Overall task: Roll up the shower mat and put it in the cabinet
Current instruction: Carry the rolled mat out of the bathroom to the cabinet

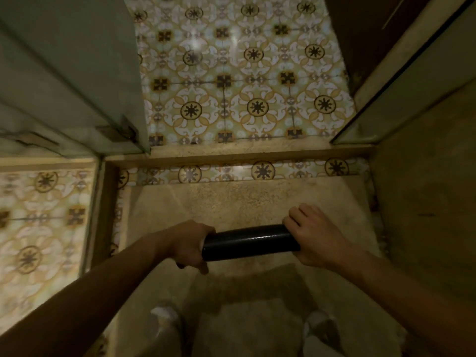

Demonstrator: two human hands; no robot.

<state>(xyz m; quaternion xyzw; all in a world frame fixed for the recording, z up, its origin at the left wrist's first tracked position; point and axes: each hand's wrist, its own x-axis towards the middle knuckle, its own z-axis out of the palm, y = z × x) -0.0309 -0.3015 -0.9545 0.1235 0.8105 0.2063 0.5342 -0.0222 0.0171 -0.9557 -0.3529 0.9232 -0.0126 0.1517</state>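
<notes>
Overall light: we see a dim, yellowish picture, brightest at upper centre.
Glare: we note pale patches shining on the patterned floor tiles (239, 73) near the top.
Shadow: we find a dark patch on the beige floor at lower centre.
Sheen: a thin highlight runs along the black rolled mat (249, 242).
Blur: we see soft detail throughout, worst at the bottom.
Distortion: straight edges splay outward towards the corners.
</notes>
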